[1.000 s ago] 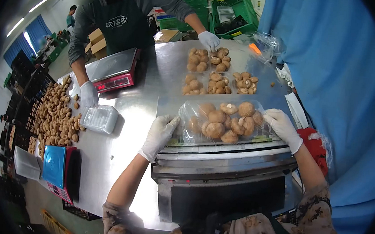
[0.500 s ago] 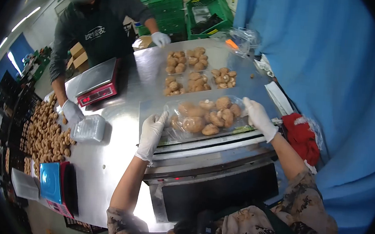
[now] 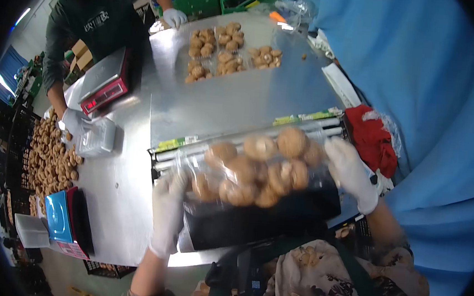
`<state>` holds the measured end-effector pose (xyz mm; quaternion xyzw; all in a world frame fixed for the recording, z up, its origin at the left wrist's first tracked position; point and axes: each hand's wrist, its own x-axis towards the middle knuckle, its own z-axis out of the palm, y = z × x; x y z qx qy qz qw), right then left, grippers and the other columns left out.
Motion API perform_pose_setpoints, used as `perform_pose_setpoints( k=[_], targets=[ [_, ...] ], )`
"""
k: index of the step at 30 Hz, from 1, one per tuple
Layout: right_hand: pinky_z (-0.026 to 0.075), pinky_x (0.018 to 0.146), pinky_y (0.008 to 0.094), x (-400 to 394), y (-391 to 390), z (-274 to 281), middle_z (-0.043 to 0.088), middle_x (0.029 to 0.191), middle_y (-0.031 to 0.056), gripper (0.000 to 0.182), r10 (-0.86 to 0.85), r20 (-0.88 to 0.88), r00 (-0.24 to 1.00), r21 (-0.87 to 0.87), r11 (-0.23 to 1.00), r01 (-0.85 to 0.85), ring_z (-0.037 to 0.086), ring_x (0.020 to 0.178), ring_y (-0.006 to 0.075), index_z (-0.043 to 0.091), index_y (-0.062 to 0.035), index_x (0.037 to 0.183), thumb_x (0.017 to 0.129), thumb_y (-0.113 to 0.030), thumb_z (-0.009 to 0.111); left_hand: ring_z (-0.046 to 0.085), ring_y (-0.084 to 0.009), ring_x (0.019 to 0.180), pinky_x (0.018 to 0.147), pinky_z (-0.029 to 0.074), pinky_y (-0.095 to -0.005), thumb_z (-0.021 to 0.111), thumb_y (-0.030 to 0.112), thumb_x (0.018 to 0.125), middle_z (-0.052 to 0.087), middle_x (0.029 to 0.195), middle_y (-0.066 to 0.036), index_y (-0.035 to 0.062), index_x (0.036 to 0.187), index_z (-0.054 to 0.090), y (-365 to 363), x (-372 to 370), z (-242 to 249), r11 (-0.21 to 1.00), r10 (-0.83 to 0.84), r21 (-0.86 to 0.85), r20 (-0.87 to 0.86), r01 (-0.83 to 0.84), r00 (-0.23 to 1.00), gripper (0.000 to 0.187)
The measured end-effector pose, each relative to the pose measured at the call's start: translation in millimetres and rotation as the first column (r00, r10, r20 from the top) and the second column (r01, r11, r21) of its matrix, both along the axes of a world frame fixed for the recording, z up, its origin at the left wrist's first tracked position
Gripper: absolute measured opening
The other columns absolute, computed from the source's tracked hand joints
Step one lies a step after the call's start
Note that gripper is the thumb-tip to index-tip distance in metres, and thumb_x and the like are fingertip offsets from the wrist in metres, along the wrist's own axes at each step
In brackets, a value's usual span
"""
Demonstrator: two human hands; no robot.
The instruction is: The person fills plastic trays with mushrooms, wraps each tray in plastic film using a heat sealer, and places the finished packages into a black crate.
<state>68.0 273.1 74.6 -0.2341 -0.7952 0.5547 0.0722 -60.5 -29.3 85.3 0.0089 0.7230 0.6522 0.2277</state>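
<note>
Between my two gloved hands hangs a clear plastic tray of mushrooms (image 3: 257, 169), with shiny film around it. My left hand (image 3: 166, 206) is closed on its left end, and my right hand (image 3: 353, 174) grips the right end; both are slightly blurred. Beneath the tray is the dark plate (image 3: 247, 229) of a wrapping machine. Just beyond it run the machine's pale rollers (image 3: 164, 158), with green-and-yellow label strips (image 3: 306, 116) along them.
Several trays of mushrooms (image 3: 230, 63) stand farther back on the steel table (image 3: 206, 109). At left, a co-worker's gloved hand (image 3: 76, 124) touches an empty clear tray (image 3: 97, 137). Nearby are loose mushrooms (image 3: 51, 158), a red scale (image 3: 106, 96) and a blue-topped scale (image 3: 59, 215). Red cloth (image 3: 370, 139) lies right.
Both hands have brought the tray of mushrooms toward me, from above the table's near part to over the dark plate. The camera view has shifted. The co-worker's hand has moved onto the empty tray.
</note>
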Motion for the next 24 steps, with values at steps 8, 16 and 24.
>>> perform_pose_setpoints(
  k=[8, 16, 24],
  targets=[
    [0.035, 0.052, 0.0308, 48, -33, -74, 0.040, 0.059, 0.0083, 0.033, -0.139, -0.068, 0.988, 0.199, 0.968, 0.150, 0.039, 0.054, 0.0135, 0.047, 0.0002, 0.075, 0.097, -0.024, 0.047, 0.042, -0.0079, 0.057, 0.051, 0.034, -0.0258, 0.044, 0.029, 0.098, 0.049, 0.062, -0.001, 0.0011, 0.073, 0.052, -14, 68, -90, 0.967, 0.145, -0.171, -0.247, -0.191, 0.958, 0.038],
    [0.035, 0.054, 0.0335, 55, -5, -99, 0.039, 0.062, 0.0099, 0.028, -0.263, -0.223, 0.939, 0.549, 0.762, 0.343, 0.035, 0.056, 0.0187, 0.046, 0.0018, 0.070, 0.092, -0.013, 0.055, 0.039, -0.0121, 0.048, 0.047, 0.032, -0.0302, 0.053, 0.021, 0.094, 0.045, 0.055, -0.002, 0.0012, 0.066, 0.048, -34, 59, -116, 0.875, 0.357, -0.209, -0.331, -0.437, 0.874, 0.035],
    [0.043, 0.057, 0.0398, 33, -14, -117, 0.055, 0.076, 0.0141, 0.012, -0.205, -0.045, 0.978, 0.850, 0.507, 0.146, 0.058, 0.068, 0.0334, 0.057, -0.0071, 0.080, 0.086, -0.017, 0.057, 0.059, -0.0262, 0.053, 0.047, 0.046, -0.0352, 0.059, 0.017, 0.082, 0.057, 0.066, -0.010, 0.0102, 0.073, 0.057, -21, 41, -123, 0.587, -0.326, -0.673, -0.706, -0.450, 0.629, 0.012]
  ],
)
